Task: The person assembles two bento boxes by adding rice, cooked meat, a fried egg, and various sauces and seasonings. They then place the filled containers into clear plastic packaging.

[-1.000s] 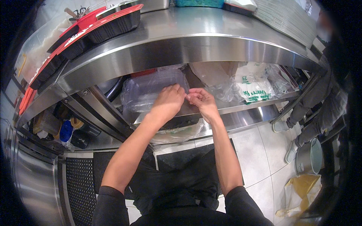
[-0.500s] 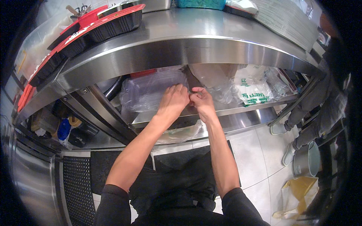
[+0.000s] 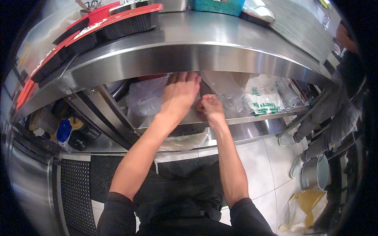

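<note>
My left hand (image 3: 180,94) reaches in over the shelf beneath the counter's front edge. Its fingers are stretched forward, slightly blurred, with the tips close under that edge. Just right of it and a little nearer, my right hand (image 3: 212,108) is closed, its fingers curled in; whatever is pinched there is too small to make out. Left of my left hand lies a clear plastic bag of see-through containers (image 3: 146,96), partly covered by the hand. Beyond my right hand rests more clear plastic wrapping (image 3: 228,92) on the shelf (image 3: 232,115).
Above is the steel counter (image 3: 197,33), bearing black trays with red rims (image 3: 126,28), a teal tub (image 3: 218,6) and stacked pale lids or trays (image 3: 293,25). A white bag with green print (image 3: 262,96) lies right on the shelf. Another person's legs (image 3: 315,131) and a bin (image 3: 316,173) are at right.
My left hand has parted from the right and moved farther in, its fingers straightening. My right hand remains nearly in place, curled. The clear bag at left looks more crumpled.
</note>
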Tool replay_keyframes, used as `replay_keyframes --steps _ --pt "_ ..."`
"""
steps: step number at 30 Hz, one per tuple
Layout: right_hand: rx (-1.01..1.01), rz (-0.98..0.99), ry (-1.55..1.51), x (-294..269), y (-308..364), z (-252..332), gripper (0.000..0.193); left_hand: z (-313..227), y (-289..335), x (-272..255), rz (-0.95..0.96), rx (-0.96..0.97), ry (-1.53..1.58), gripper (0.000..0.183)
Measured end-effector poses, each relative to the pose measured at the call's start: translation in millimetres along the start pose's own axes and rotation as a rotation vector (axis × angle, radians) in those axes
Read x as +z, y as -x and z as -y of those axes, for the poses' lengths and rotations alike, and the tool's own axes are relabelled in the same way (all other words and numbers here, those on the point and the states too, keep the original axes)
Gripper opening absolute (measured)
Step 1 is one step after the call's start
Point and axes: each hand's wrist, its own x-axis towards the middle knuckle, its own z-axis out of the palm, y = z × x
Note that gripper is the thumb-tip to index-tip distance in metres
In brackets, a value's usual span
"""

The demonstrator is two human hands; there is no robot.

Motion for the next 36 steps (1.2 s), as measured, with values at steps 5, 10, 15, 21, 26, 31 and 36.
replay_keyframes --steps 5,10,15,21,26,31,36 --pt "-0.061 -0.001 -0.127 6.2 0.6 -14.7 0.011 -25.6 4.5 -34.2 -0.061 0.285 0.252 0.016" --pt "-0.354 0.061 -0.194 -40.0 13.3 -38.3 0.025 -74.1 14.2 -66.1 -0.276 0.213 0.649 0.014" --pt "-0.132 -0.281 -0.189 -20.4 95.0 -14.4 0.026 -52.8 76.2 -139.1 -0.402 -0.375 0.963 0.012" --pt "0.001 -0.263 -0.103 -77.0 183.7 19.8 0.024 -49.9 127.1 -147.7 -0.228 -0.811 1.066 0.025" --pt "-0.170 -0.001 0.118 -38.9 200.5 56.8 0.046 -57.2 149.2 -136.0 -0.169 -0.817 1.040 0.025" --pt "-0.300 0.167 0.321 -4.7 202.0 53.5 0.062 -70.0 153.5 -145.2 -0.110 -0.785 1.080 0.019" --pt "-0.216 0.161 0.118 -15.7 192.4 31.0 0.074 -67.0 152.3 -168.2 0.098 -0.770 1.348 0.015"
